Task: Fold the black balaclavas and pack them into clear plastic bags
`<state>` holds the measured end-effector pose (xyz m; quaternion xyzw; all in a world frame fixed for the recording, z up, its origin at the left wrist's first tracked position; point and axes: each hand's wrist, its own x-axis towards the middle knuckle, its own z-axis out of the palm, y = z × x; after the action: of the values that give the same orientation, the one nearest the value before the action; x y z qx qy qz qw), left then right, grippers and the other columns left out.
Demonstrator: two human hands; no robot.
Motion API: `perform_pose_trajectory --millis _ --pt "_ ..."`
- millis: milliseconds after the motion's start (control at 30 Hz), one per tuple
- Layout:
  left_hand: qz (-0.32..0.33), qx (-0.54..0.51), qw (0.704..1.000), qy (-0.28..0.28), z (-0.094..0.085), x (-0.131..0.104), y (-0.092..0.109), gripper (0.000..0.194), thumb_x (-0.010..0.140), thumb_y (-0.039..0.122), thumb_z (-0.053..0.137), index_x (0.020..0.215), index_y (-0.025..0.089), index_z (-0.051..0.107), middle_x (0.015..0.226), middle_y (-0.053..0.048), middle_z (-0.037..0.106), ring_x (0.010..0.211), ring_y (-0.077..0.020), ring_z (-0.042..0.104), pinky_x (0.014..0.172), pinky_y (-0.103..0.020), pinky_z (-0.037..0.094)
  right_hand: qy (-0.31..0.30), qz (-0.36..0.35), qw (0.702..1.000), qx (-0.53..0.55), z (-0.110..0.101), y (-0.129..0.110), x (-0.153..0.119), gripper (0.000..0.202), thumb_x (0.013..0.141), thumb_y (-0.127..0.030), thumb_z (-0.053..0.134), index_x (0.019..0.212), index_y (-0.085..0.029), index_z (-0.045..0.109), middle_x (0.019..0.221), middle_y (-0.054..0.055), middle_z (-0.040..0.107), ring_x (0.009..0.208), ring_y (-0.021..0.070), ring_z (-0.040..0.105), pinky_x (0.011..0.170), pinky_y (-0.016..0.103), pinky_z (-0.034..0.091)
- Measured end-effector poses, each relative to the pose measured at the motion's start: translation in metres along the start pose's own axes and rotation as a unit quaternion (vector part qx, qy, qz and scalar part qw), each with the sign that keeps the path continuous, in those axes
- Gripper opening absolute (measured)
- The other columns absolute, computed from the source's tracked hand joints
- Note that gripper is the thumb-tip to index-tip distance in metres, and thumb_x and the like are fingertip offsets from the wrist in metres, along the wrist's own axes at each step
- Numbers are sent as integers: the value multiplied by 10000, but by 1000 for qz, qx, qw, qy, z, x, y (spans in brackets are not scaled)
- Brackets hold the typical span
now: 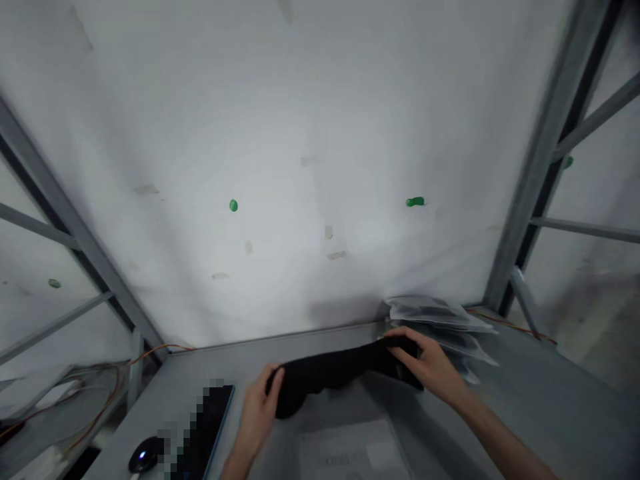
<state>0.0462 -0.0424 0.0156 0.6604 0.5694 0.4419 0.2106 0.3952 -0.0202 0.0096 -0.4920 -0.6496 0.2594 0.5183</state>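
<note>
A black cloth [325, 371], wavy along its lower edge, stretches over the tabletop [555, 413], left of the stacked translucent bags [435, 313]. Its long axis runs sideways, right end nearest the bags; left hand [259, 403] and right hand [430, 363] each pinch one end, grip closed.

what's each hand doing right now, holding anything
Left hand: closed on one end of the black cloth, thumb and fingers pinching it.
Right hand: closed on the cloth's other end, fingers at its upper edge.
</note>
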Motion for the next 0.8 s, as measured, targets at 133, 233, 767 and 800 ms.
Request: perform_pose_trajectory --millis 133,233,767,800 --pt "16 -40 997 -68 -27 36 28 393 906 544 498 761 202 626 693 11 603 688 -170 561 643 -242 453 -3 56 996 66 0 -7 14 166 763 -345 638 870 -233 697 843 18 696 840 228 626 751 322 453" --pt "35 10 996 -80 -39 60 32 510 882 618 490 590 201 513 545 53 451 522 -120 423 494 -223 353 -67 111 987 94 0 -14 32 187 774 -378 607 706 -208 644 608 -28 571 579 153 521 541 265 358" --pt "204 295 929 -87 -7 27 -51 129 895 297 587 887 246 705 1207 -66 678 1194 -280 573 969 -476 484 -168 -106 946 -254 23 34 -5 248 954 -386 491 878 -251 686 1054 74 689 1018 262 619 925 472 433" --pt "205 311 924 -83 0 14 -58 155 900 278 578 1000 251 694 1257 -71 656 1223 -280 565 981 -483 490 -174 -99 944 -263 27 41 -14 243 958 -375 485 903 -250 687 1047 74 689 1009 259 621 928 476 435"
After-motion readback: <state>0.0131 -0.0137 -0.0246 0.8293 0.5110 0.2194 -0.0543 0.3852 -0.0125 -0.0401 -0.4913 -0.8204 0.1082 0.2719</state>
